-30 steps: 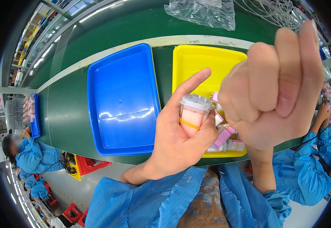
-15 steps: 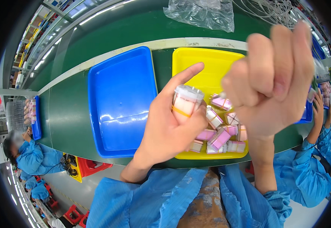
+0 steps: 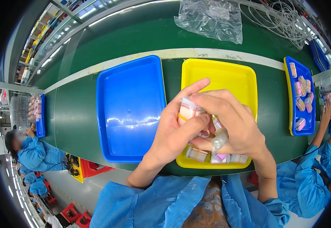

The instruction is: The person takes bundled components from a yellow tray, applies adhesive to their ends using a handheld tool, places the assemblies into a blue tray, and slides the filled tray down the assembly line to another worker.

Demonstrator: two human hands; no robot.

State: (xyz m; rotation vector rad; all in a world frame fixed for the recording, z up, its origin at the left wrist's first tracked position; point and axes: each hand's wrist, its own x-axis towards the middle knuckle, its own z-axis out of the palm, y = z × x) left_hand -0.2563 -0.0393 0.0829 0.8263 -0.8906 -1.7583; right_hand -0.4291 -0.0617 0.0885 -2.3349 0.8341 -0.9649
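Observation:
My left hand [image 3: 165, 131] is closed round a pale pink-and-white block [image 3: 188, 114] with a yellow band and a clear plastic cap; its index finger points up, away from the block. My right hand [image 3: 235, 125] curls over from the right, its fingertips against the capped end and side of the block. A small translucent greyish piece [image 3: 219, 140], too unclear to name, shows at my right hand by the thumb. Beneath both hands is the yellow tray [image 3: 218, 72], with several similar blocks [image 3: 197, 154] near its front edge, partly hidden by my hands.
Left of the yellow tray lies a blue tray [image 3: 133, 106] with nothing in it. At the right, another blue tray [image 3: 302, 117] holds several blocks. A clear plastic bag [image 3: 211, 21] and coiled grey cables [image 3: 279, 22] lie at the back. Co-workers in blue sit on both sides.
My right hand has come down and left from its raised place onto the block in my left hand. The view has shifted, bringing the right blue tray out from behind my hand.

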